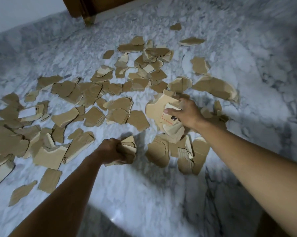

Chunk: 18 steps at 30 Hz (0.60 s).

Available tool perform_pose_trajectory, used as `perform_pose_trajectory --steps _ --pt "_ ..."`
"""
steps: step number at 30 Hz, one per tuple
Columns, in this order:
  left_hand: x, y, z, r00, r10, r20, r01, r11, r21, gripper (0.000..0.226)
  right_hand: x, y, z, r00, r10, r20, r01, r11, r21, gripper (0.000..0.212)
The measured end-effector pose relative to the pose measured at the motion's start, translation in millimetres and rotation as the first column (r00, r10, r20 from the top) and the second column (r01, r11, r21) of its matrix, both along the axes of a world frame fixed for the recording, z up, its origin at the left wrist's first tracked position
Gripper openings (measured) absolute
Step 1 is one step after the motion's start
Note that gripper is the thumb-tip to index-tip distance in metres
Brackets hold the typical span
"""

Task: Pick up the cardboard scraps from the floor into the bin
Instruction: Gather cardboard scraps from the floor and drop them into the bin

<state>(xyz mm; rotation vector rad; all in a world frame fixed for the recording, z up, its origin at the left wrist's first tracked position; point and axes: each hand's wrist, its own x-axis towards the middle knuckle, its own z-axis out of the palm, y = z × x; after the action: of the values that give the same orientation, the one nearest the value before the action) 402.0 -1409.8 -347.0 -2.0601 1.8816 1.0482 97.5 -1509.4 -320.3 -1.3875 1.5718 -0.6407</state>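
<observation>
Several torn brown cardboard scraps [79, 93] lie scattered across the grey-white marble floor [144, 194]. My left hand [112, 151] is closed around a small stack of scraps [129, 144] just above the floor, near the middle. My right hand [187, 113] grips a bundle of larger scraps [161, 108], one with a red-and-black printed mark, above the pile at right. More scraps [178, 153] lie on the floor below that bundle. No bin is in view.
A wooden furniture leg or door frame [86, 12] stands at the far top, beside a pale wall [16, 12]. Bare marble floor stretches in front of me and to the right.
</observation>
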Motion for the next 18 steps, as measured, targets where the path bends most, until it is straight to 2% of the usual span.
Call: perform_pose_trajectory --steps 4,7,10,12,15,18 --pt "-24.8 -11.9 15.4 0.994 -0.078 -0.075 0.085 0.993 0.087 0.040 -48.1 13.3 12.6 0.994 -0.018 -0.106 0.024 0.998 0.060 0.037" --pt "-65.9 -17.7 9.5 0.979 -0.175 -0.104 0.180 0.983 0.041 0.055 -69.3 31.1 4.2 0.989 0.019 -0.148 0.003 0.989 0.145 0.062" --pt "-103.1 -16.5 -21.3 0.945 -0.321 0.065 0.324 0.945 -0.042 0.090 -74.3 49.5 -12.5 0.951 0.182 -0.251 -0.119 0.961 0.248 0.101" --pt "-119.3 -8.5 -37.3 0.934 -0.330 0.137 0.347 0.930 -0.123 0.094 -71.1 61.1 -26.1 0.940 0.225 -0.257 -0.153 0.950 0.274 0.098" --pt "-126.8 -1.5 -33.8 0.950 -0.300 0.083 0.309 0.941 -0.135 0.104 -63.8 70.7 -44.1 0.920 0.258 -0.296 -0.178 0.946 0.272 0.095" --pt "-119.0 -1.1 -32.4 0.961 -0.267 0.076 0.275 0.953 -0.123 0.092 -54.6 73.3 -55.7 0.912 0.275 -0.303 -0.185 0.937 0.295 0.096"
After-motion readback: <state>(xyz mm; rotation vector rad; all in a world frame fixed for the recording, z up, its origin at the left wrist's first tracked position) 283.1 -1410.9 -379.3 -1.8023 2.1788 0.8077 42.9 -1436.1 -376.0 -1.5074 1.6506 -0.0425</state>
